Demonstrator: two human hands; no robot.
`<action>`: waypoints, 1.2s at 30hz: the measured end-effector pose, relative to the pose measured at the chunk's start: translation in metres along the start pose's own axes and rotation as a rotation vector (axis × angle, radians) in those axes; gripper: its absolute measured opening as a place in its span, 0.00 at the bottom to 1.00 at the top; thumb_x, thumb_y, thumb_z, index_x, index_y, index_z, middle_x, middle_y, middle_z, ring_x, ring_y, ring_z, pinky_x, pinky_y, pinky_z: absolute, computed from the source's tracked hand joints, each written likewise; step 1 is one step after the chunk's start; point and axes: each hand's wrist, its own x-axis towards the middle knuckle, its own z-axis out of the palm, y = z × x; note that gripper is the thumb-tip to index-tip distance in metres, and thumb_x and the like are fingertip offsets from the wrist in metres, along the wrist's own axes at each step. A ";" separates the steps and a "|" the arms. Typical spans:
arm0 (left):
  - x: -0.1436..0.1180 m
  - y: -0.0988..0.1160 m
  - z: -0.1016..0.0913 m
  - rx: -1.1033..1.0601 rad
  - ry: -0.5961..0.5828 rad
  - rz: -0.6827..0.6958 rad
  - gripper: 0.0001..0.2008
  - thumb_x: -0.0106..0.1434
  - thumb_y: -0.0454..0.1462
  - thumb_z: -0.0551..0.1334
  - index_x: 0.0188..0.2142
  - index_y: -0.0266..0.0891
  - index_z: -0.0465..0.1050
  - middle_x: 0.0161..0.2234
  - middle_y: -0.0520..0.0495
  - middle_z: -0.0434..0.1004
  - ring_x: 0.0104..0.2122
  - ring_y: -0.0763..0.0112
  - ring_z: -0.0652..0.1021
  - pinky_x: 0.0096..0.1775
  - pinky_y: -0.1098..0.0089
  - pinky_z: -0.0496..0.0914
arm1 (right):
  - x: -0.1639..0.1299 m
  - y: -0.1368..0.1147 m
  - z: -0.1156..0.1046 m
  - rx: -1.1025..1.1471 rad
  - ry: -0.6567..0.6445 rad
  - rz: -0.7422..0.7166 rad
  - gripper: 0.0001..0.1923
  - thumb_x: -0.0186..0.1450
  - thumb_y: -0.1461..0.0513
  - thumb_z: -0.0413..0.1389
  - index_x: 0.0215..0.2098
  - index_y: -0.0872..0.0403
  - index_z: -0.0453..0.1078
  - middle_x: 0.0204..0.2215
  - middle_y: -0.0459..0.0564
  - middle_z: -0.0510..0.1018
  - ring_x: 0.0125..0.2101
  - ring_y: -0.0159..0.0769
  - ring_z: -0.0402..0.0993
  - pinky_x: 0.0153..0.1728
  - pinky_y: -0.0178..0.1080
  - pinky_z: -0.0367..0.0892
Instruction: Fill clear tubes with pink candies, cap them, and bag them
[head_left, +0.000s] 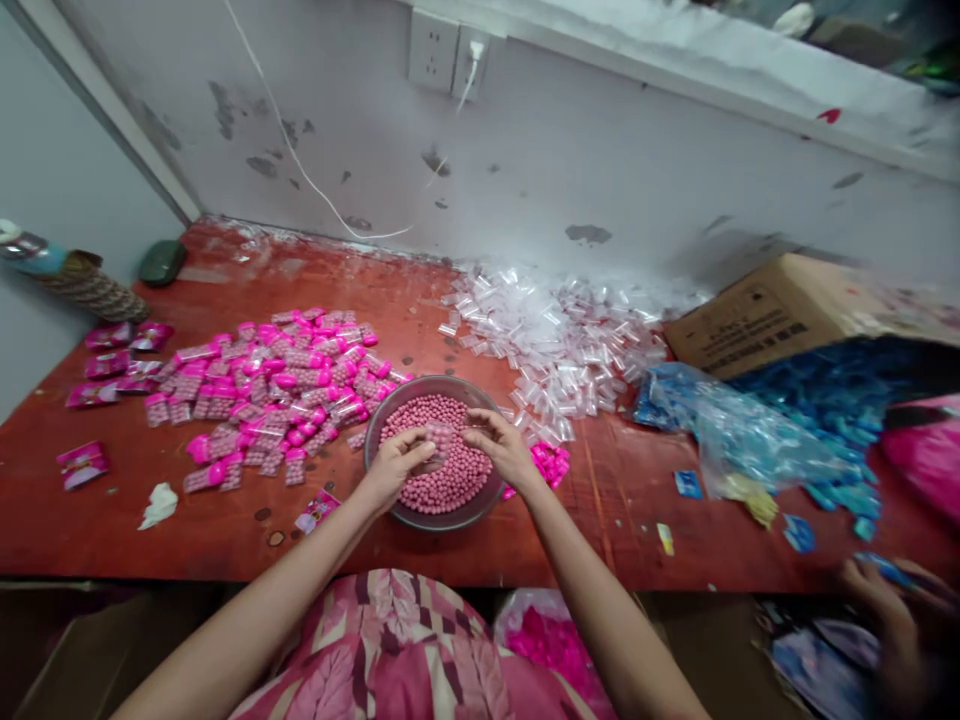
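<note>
A round grey bowl (373, 470) full of pink beads (442, 490) stands on the table before me. Over the bowl, my left hand (400, 462) pinches a small clear bottle (436, 440) with pink beads in it. Just right of it, my right hand (496, 445) is held over the beads with fingers curved and apart, and I see nothing in them. Left of the bowl lies a heap of bead-filled bottles with bright pink caps (262, 380). Loose pink caps (551, 464) lie to its right, and a pile of clear empty bottles (555, 330) lies behind.
Pink packets (109, 365) lie at the far left, near a dark green case (163, 262). On the right are a cardboard box (742, 320), a clear plastic bag (765, 435) and blue pieces (840, 400). Another person's hand (877, 595) shows at the lower right.
</note>
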 end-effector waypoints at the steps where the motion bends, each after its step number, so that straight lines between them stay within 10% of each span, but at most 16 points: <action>1: -0.002 0.002 0.001 -0.013 -0.004 0.000 0.17 0.52 0.40 0.63 0.41 0.35 0.70 0.39 0.44 0.73 0.36 0.66 0.75 0.38 0.67 0.71 | -0.001 0.010 -0.009 -0.055 0.065 0.028 0.19 0.55 0.58 0.55 0.45 0.52 0.63 0.38 0.48 0.72 0.36 0.33 0.70 0.37 0.39 0.67; 8: -0.010 -0.006 -0.005 0.018 0.013 -0.051 0.15 0.52 0.40 0.64 0.39 0.37 0.70 0.37 0.47 0.75 0.33 0.70 0.76 0.37 0.69 0.72 | -0.042 0.084 -0.088 -0.516 0.327 0.268 0.09 0.57 0.60 0.50 0.32 0.56 0.69 0.26 0.48 0.73 0.30 0.35 0.69 0.35 0.39 0.64; 16: -0.008 -0.026 0.013 0.068 0.054 -0.145 0.17 0.49 0.41 0.65 0.37 0.35 0.71 0.34 0.47 0.74 0.32 0.69 0.75 0.36 0.67 0.72 | -0.074 0.132 -0.069 -0.967 0.137 0.376 0.08 0.60 0.65 0.49 0.33 0.53 0.70 0.34 0.51 0.73 0.37 0.36 0.66 0.37 0.34 0.59; 26: 0.000 -0.037 0.023 0.176 0.022 -0.187 0.16 0.48 0.41 0.65 0.37 0.37 0.71 0.34 0.47 0.73 0.33 0.69 0.74 0.37 0.66 0.71 | -0.069 0.146 -0.040 -1.065 0.069 0.167 0.09 0.59 0.66 0.50 0.36 0.56 0.69 0.38 0.55 0.71 0.42 0.40 0.61 0.43 0.41 0.55; 36: 0.003 -0.044 0.046 0.120 -0.043 -0.200 0.16 0.49 0.40 0.65 0.37 0.36 0.71 0.33 0.48 0.73 0.32 0.71 0.73 0.37 0.69 0.70 | -0.097 0.101 -0.070 -0.874 0.393 0.146 0.12 0.61 0.58 0.50 0.40 0.55 0.62 0.34 0.49 0.73 0.34 0.35 0.69 0.36 0.36 0.62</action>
